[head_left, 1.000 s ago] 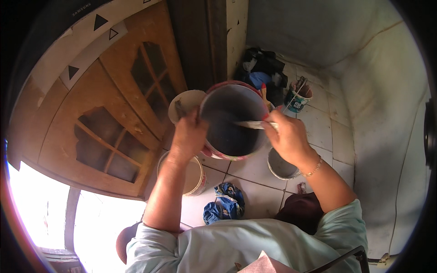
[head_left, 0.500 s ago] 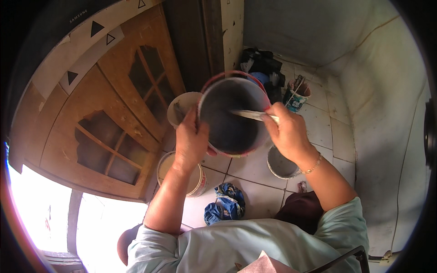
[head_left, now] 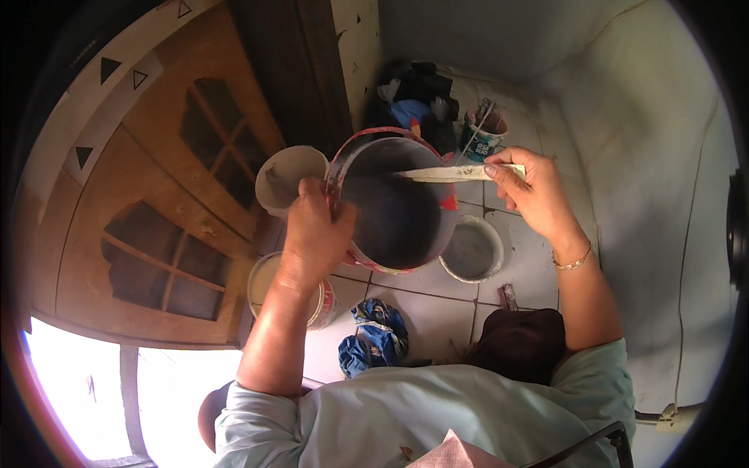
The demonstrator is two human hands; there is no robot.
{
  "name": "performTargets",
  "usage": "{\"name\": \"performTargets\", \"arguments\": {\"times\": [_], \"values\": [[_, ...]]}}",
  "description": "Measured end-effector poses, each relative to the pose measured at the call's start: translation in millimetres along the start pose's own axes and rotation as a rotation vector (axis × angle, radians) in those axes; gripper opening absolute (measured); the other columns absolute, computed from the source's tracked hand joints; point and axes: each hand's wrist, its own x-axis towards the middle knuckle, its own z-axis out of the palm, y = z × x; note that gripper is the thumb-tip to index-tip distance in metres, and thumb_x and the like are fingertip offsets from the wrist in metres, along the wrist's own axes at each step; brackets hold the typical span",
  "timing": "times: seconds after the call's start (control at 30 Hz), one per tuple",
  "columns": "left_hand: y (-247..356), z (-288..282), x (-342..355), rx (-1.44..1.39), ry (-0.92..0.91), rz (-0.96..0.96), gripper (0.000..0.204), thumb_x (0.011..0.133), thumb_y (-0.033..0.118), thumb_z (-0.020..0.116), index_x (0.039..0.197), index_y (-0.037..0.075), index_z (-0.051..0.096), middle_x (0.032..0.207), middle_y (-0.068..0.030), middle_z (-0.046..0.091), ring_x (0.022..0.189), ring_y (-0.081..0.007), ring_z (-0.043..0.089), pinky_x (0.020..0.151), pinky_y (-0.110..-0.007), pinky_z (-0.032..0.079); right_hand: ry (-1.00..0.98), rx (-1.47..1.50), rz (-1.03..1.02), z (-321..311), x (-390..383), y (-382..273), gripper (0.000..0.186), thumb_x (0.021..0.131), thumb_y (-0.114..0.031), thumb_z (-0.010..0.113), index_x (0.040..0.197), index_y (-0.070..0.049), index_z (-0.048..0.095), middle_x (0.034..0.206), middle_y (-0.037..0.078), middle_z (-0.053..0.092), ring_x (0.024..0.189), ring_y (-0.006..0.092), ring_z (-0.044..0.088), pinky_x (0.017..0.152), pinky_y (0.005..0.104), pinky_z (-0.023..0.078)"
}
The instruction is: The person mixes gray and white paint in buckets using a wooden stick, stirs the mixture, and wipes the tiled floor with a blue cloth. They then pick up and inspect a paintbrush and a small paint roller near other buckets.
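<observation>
My left hand [head_left: 316, 230] is closed on the near-left rim of a red bucket [head_left: 390, 207], held tilted so its grey inside shows, dark at the middle. My right hand [head_left: 523, 187] pinches a pale, flat stick [head_left: 468, 171] at the bucket's right; the stick's far end reaches inside over the rim. Just left of the bucket is a pale round container [head_left: 289, 171], partly behind my left hand. Below it stands a larger pale bucket [head_left: 265, 285], partly hidden by my left arm. A grey round bucket [head_left: 472, 249] stands on the floor at the right.
A wooden door [head_left: 164, 257] is at the left and a grey wall [head_left: 640, 234] at the right. On the tiles [head_left: 437, 292] lie blue crumpled cloth [head_left: 378, 335] and dark bags [head_left: 421, 86]; a teal bucket [head_left: 484, 136] with tools stands at the back.
My right hand and the stick have moved up and to the right, so less of the stick is inside the bucket. My left hand has shifted slightly left with the bucket.
</observation>
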Motion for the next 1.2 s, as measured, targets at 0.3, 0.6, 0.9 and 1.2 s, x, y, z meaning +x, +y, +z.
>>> {"name": "performTargets", "arguments": {"times": [0.3, 0.6, 0.9, 1.2], "values": [[-26, -11, 30, 0.068, -0.462, -0.244, 0.044, 0.078, 0.023, 0.069, 0.107, -0.005, 0.051, 0.092, -0.0147, 0.059, 0.064, -0.0176, 0.063, 0.049, -0.027, 0.054, -0.199, 0.111, 0.082, -21, -8, 5, 0.02, 0.09, -0.018, 0.058, 0.093, 0.002, 0.061, 0.062, 0.003, 0.054, 0.048, 0.0066, 0.046, 0.045, 0.0222, 0.037], [-18, 5, 35, 0.029, -0.712, -0.388, 0.033, 0.075, 0.027, 0.073, 0.077, -0.003, 0.06, 0.062, -0.0054, 0.058, 0.052, -0.0097, 0.056, 0.044, -0.021, 0.042, -0.245, 0.105, 0.087, -29, -9, 24, 0.02, 0.09, -0.018, 0.057, 0.091, 0.001, 0.062, 0.061, 0.002, 0.053, 0.048, 0.0062, 0.046, 0.044, 0.0219, 0.037], [-24, 19, 34, -0.073, -0.763, -0.499, 0.029, 0.078, 0.028, 0.072, 0.084, 0.004, 0.057, 0.072, -0.0036, 0.061, 0.056, -0.0097, 0.057, 0.054, -0.021, 0.047, -0.274, 0.073, 0.118, -38, -11, 40, 0.018, 0.089, -0.016, 0.059, 0.087, 0.002, 0.061, 0.064, 0.002, 0.055, 0.053, 0.0067, 0.05, 0.044, 0.0213, 0.039], [-26, 80, 40, 0.237, -0.583, -0.426, 0.037, 0.071, 0.034, 0.075, 0.072, -0.002, 0.064, 0.061, -0.0067, 0.058, 0.05, -0.0137, 0.054, 0.046, -0.028, 0.041, -0.275, -0.031, 0.144, -62, -9, 49, 0.019, 0.088, -0.017, 0.059, 0.088, 0.002, 0.061, 0.066, 0.005, 0.056, 0.055, 0.0094, 0.053, 0.045, 0.0238, 0.042]]}}
